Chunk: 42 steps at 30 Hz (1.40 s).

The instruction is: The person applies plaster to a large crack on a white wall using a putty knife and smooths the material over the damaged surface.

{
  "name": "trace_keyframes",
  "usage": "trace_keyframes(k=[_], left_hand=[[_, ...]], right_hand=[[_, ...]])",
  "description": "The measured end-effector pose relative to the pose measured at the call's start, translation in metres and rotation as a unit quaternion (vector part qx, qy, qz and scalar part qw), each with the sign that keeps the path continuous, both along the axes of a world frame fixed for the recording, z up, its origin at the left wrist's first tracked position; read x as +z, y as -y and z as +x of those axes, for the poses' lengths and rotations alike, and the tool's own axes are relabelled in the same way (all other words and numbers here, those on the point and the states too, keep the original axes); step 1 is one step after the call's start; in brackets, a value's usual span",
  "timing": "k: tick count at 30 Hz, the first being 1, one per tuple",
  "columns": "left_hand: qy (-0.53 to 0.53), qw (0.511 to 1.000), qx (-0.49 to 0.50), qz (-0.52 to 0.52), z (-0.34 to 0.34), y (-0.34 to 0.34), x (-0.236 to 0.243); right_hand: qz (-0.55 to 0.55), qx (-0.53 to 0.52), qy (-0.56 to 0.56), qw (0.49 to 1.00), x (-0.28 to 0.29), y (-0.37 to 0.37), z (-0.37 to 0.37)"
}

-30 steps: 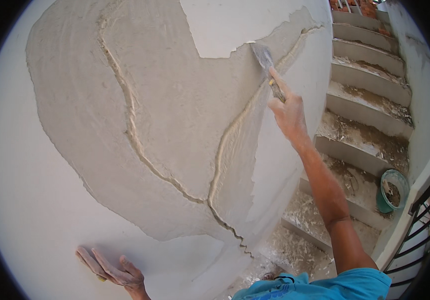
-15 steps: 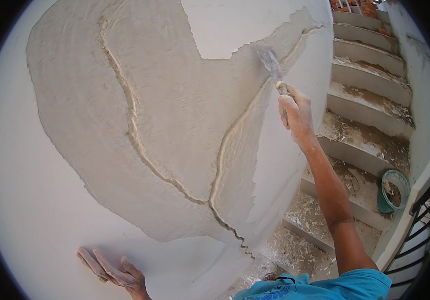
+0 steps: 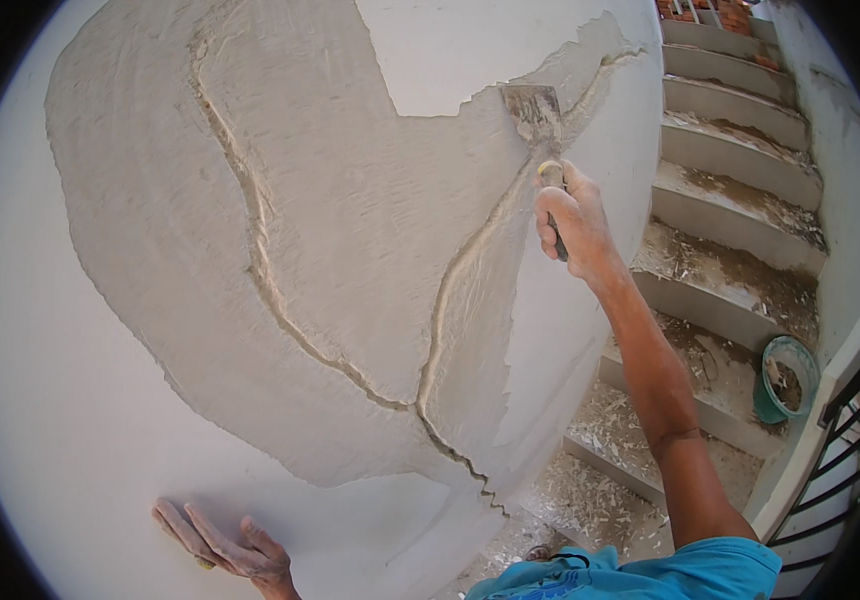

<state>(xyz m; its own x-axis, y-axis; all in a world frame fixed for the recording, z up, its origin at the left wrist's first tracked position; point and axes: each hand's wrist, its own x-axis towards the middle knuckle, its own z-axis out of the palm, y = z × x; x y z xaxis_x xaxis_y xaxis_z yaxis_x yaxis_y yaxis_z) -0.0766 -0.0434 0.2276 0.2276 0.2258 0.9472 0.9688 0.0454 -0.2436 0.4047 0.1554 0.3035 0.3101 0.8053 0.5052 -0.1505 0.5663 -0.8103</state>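
Gripping a scraper (image 3: 540, 125) by its handle, the right hand (image 3: 575, 215) presses the stiff, light blade flat to the scraped wall patch (image 3: 350, 250), upper centre. The left hand (image 3: 225, 545), fingers spread, apparently braces against the painted wall (image 3: 60, 420), lower left.

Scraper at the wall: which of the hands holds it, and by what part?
The right hand grips the scraper by its handle, blade against the wall. The left hand holds nothing, flat on the wall.
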Motion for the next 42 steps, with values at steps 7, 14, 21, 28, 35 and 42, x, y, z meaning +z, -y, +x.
trace_keyframes(k=[7, 14, 21, 28, 35, 42], left_hand=[[-0.025, 1.0, 0.012, 0.012, 0.004, 0.0, 0.004], [-0.022, 1.0, 0.009, 0.011, 0.004, 0.0, 0.002], [-0.005, 1.0, 0.004, -0.004, 0.001, 0.0, 0.0], [-0.013, 1.0, 0.015, -0.002, 0.001, -0.001, 0.0], [-0.012, 1.0, 0.009, -0.001, 0.003, -0.001, 0.0], [-0.01, 1.0, 0.003, 0.003, 0.002, -0.001, -0.001]], right_hand=[[-0.005, -0.01, -0.069, 0.998, 0.004, -0.007, 0.004], [0.013, 0.009, 0.0, 1.0, -0.006, -0.001, 0.0], [0.026, 0.011, 0.017, 0.999, -0.006, 0.003, -0.018], [0.013, -0.001, -0.028, 1.0, -0.001, -0.001, -0.013], [0.034, 0.019, 0.051, 0.998, -0.012, 0.008, -0.018], [0.033, 0.021, 0.06, 0.997, -0.011, 0.02, -0.039]])
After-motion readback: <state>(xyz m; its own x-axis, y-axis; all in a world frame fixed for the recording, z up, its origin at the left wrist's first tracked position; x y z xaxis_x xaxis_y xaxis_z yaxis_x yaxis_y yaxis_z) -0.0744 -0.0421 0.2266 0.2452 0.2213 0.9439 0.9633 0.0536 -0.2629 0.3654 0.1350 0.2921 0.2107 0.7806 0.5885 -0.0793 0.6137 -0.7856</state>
